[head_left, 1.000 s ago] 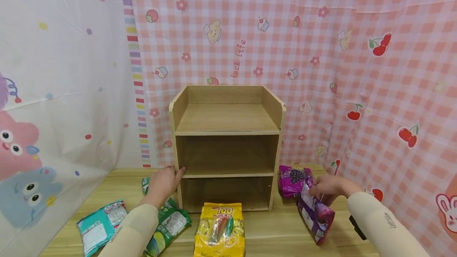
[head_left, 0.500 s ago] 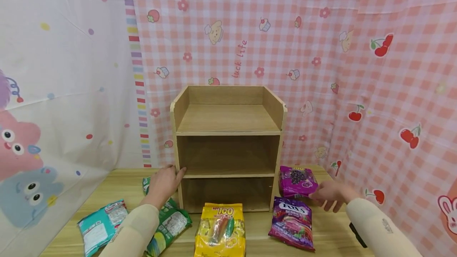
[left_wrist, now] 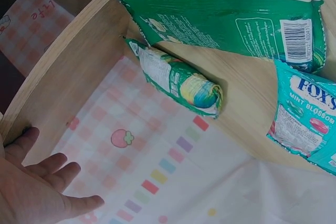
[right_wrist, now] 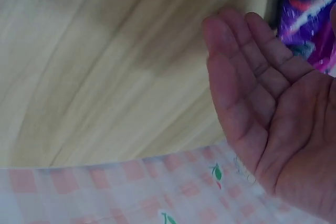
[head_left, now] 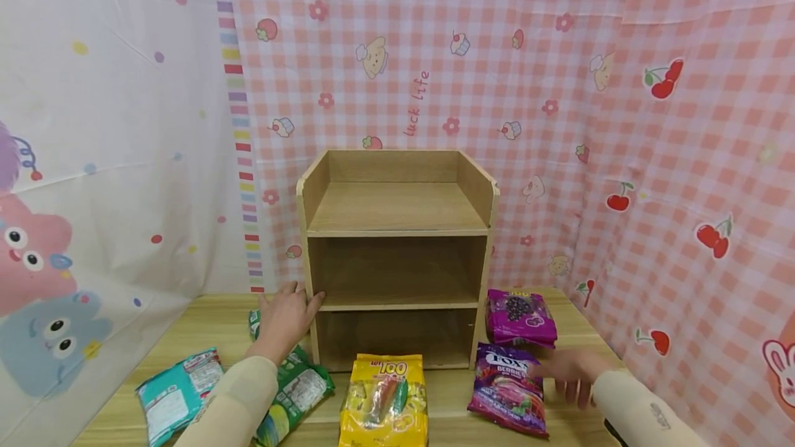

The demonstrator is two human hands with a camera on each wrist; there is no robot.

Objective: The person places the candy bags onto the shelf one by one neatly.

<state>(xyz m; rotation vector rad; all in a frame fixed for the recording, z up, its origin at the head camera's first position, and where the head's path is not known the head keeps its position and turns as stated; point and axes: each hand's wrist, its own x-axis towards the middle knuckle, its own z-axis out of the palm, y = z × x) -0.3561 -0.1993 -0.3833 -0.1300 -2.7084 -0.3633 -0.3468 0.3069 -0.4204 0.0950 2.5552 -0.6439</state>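
Observation:
A purple Fox's Berries candy bag (head_left: 508,392) lies face up to the right of the wooden shelf unit (head_left: 397,232). Beside its right edge is my right hand (head_left: 574,372), slightly blurred, its fingers loosely extended and holding nothing. In the right wrist view the palm of that hand (right_wrist: 283,98) shows, with a strip of the purple bag behind it. My left hand (head_left: 286,319) rests against the left side panel of the shelf unit, thumb at the front edge. Its fingers (left_wrist: 55,166) look spread in the left wrist view.
A magenta grape candy bag (head_left: 520,317) lies behind the Fox's bag. A yellow candy bag (head_left: 384,402) stands in front of the shelf. Left of it are a large green bag (head_left: 295,392), a smaller green bag (left_wrist: 178,80) and a teal Fox's mint bag (head_left: 177,392). Printed curtains (head_left: 397,54) surround the table.
My right hand held the purple Fox's bag tilted up, then let it go flat, face up, before the grape bag. The hand has since moved down nearer me. My left hand stays put.

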